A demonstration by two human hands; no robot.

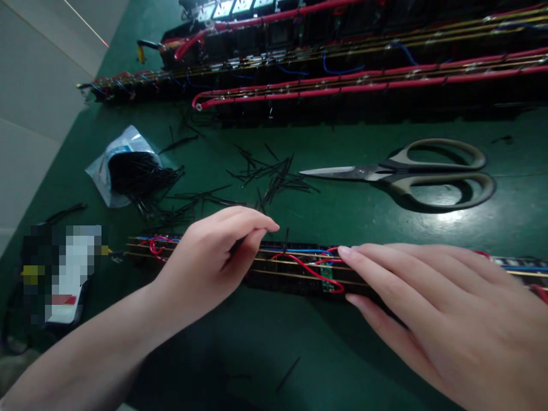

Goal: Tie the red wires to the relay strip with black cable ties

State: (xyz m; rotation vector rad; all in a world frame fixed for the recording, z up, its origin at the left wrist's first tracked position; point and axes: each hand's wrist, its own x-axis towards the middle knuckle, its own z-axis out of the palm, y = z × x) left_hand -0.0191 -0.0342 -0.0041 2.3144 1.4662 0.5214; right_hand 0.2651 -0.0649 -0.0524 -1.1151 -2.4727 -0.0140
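Note:
A long black strip (291, 283) lies across the bench in front of me, with brass-coloured rods and red and blue wires along it. On it sits a small green circuit board (326, 277), with a red wire curving over it. My left hand (218, 248) is over the strip's left half, thumb and forefinger pinched together; what they hold, if anything, is hidden. Just right of those fingertips, a thin black cable tie (287, 234) sticks up from the strip. My right hand (454, 308) grips the strip right of the board, thumb on the near side and fingers across the top.
Behind the strip lie scissors (368, 171), loose black cable ties (274, 174) and a plastic bag (105, 171) spilling more ties. Larger wired assemblies (299, 85) with thick red cables span the back. A partly blurred device (72, 274) stands at the left on the green bench (205, 354).

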